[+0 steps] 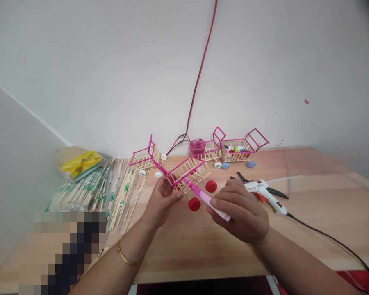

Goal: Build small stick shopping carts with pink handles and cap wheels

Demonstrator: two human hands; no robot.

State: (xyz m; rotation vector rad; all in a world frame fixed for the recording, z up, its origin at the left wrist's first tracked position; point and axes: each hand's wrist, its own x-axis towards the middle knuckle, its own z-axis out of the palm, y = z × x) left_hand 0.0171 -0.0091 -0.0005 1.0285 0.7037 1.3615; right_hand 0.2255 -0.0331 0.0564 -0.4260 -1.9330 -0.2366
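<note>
My left hand (163, 200) grips a miniature shopping cart (189, 172) built from thin wooden sticks, holding it tilted above the table. Its top rim and handle are magenta, and red bottle caps (194, 204) serve as wheels. In my right hand (241, 209) is a paintbrush (206, 198) with a pale pink handle. The magenta-coated end of the brush touches the cart's rim near the handle, or lies just in front of it. A clear cup of magenta paint (198, 146) stands behind the cart, by the wall.
Other stick carts stand along the wall: one at left (142, 159), one at right (238, 150) holding bottle caps. Bundled wooden sticks (86, 184) and a yellow packet (80, 163) lie left. At right lie a white glue gun (269, 194) with its cord and dark-handled pliers (278, 193).
</note>
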